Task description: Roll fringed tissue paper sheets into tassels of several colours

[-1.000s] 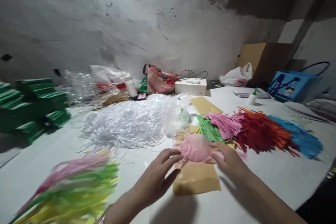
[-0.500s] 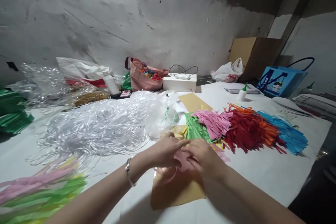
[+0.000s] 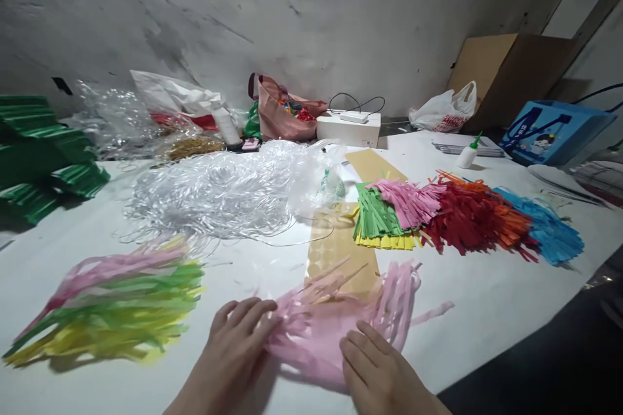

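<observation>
Has the pink paper [image 3: 331,331] spread on the white surface [image 3: 272,259], close in front, with the far fringe lying over the near part of the brown sheet [image 3: 341,262]. Touches the left side of it with the left hand [image 3: 238,340], fingers bent and near to each other; cannot tell whether pinching, because of the hidden thumb. Touches the lower right part with the right hand [image 3: 374,363], well apart from the left one, fingers curled side by side; cannot tell here also whether clamped on the paper or only laid on it. Looks thin like tissue, so could tear at the narrow strips if pulled too strongly between both sides. Could also tangle, because of uneven strips crossing at the far edge, and could fold under at the loose strip [image 3: 433,313], reaching out to the right. If pushed farther forward, could catch on the thin strand beside the ribbon pile [image 3: 209,188], looping across the brown sheet, or could disturb the green bunch [image 3: 377,214] just beside this sheet. Seems less risky for the glue bottle [image 3: 468,154], standing well apart at the back right, and for the tissue bunch [image 3: 117,305], lying apart at the left.
</observation>
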The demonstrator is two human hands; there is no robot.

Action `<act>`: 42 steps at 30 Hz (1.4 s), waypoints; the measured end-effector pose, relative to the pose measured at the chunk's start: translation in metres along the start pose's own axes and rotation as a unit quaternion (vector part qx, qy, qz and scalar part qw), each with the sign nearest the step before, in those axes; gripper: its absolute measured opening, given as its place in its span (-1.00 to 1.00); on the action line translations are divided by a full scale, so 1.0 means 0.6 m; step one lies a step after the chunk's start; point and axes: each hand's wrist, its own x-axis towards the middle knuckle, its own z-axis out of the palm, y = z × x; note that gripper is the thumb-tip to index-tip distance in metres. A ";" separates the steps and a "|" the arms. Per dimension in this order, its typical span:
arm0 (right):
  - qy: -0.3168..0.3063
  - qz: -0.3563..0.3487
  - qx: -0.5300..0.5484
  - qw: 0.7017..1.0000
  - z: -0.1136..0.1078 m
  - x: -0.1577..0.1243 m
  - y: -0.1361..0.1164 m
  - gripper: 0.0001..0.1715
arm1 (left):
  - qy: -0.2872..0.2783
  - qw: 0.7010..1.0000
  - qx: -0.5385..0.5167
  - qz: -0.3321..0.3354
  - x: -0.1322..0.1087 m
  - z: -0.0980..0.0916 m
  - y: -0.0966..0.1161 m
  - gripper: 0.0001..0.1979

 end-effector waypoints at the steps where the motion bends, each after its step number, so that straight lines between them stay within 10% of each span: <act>1: -0.008 -0.003 0.000 1.000 -0.004 -0.004 -0.005 -0.60 | -0.007 1.000 0.006 -0.016 -0.012 -0.005 -0.012 -0.65; 5: -0.044 -0.002 -0.002 0.999 -0.022 -0.016 -0.014 -0.59 | -0.018 0.997 -0.018 -0.077 -0.038 -0.038 -0.024 -0.57; 9: -0.084 0.019 0.017 0.996 -0.031 -0.031 -0.023 -0.63 | 0.014 0.995 -0.087 -0.043 -0.032 -0.058 0.069 -0.43; 16: -0.168 0.027 0.028 0.985 -0.024 -0.069 -0.051 -0.62 | -0.067 0.972 -0.170 0.150 0.004 0.033 0.217 -0.37; 28: -0.126 0.054 0.070 0.988 -0.078 -0.026 -0.022 -0.61 | 0.002 0.979 -0.204 -0.004 -0.005 0.022 0.205 -0.66; 42: -0.175 0.116 0.178 0.962 -0.107 0.002 0.006 -0.84 | -0.122 0.941 -0.312 -0.043 -0.019 -0.024 0.148 -0.86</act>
